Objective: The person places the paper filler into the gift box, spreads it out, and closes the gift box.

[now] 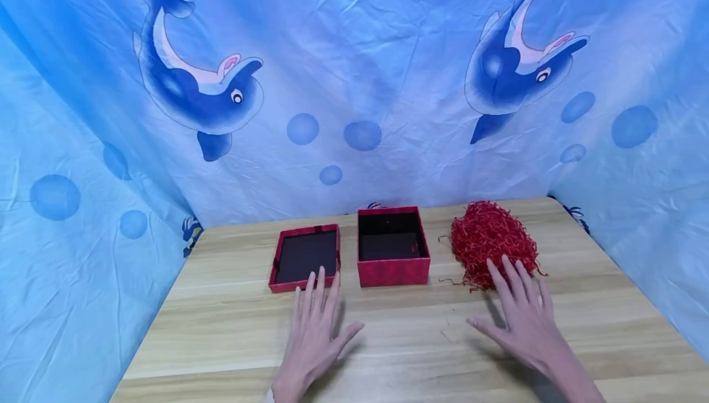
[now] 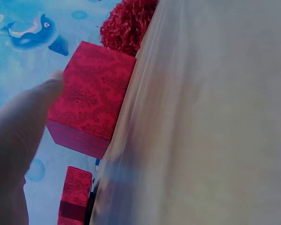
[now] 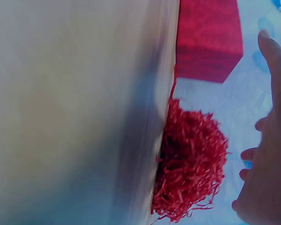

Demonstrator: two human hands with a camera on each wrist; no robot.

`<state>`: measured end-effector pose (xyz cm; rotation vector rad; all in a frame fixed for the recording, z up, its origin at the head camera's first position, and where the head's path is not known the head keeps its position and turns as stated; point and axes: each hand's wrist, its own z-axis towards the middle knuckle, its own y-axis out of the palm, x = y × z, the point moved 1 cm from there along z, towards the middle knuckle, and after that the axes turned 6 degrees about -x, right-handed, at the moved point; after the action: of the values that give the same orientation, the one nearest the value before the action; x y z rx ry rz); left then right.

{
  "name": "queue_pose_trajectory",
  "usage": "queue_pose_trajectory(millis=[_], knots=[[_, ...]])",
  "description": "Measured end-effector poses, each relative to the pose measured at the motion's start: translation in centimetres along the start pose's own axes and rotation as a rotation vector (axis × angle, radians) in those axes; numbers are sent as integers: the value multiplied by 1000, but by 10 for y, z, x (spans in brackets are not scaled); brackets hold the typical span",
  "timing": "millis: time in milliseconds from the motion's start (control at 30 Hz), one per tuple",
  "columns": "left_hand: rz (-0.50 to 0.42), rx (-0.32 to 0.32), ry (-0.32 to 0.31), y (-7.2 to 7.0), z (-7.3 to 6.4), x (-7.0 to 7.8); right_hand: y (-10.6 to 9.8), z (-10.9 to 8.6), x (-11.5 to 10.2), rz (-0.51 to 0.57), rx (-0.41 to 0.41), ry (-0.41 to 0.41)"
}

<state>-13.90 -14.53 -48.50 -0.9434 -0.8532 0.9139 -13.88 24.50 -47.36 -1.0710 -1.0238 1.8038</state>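
My left hand (image 1: 316, 335) hovers over the table with fingers spread, its fingertips by the front edge of a red box lid (image 1: 304, 285). The lid lies with its dark inside facing up. To its right stands a red patterned box (image 1: 394, 272), uncovered, with a black inside. My right hand (image 1: 523, 323) is spread too, its fingertips overlapping the near side of a heap of red shredded paper (image 1: 490, 240) in the head view; whether they touch it I cannot tell. Neither hand holds anything. In the left wrist view the box (image 2: 96, 89) shows its raised floral pattern.
A light wood table (image 1: 221, 329) carries everything. Behind and at both sides hangs a blue curtain (image 1: 388, 52) printed with dolphins and bubbles. A few loose red shreds (image 1: 445, 334) lie on the wood between the hands.
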Motion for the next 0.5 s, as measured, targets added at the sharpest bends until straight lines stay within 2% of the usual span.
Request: queue_pose_trajectory(millis=[167, 367, 500], knots=[[-196, 50, -18, 2, 20, 2, -3, 32, 16, 96, 57, 25], [-333, 85, 15, 13, 43, 6, -5, 63, 32, 141, 64, 108], [-479, 49, -57, 20, 58, 12, -6, 77, 40, 166, 38, 175]])
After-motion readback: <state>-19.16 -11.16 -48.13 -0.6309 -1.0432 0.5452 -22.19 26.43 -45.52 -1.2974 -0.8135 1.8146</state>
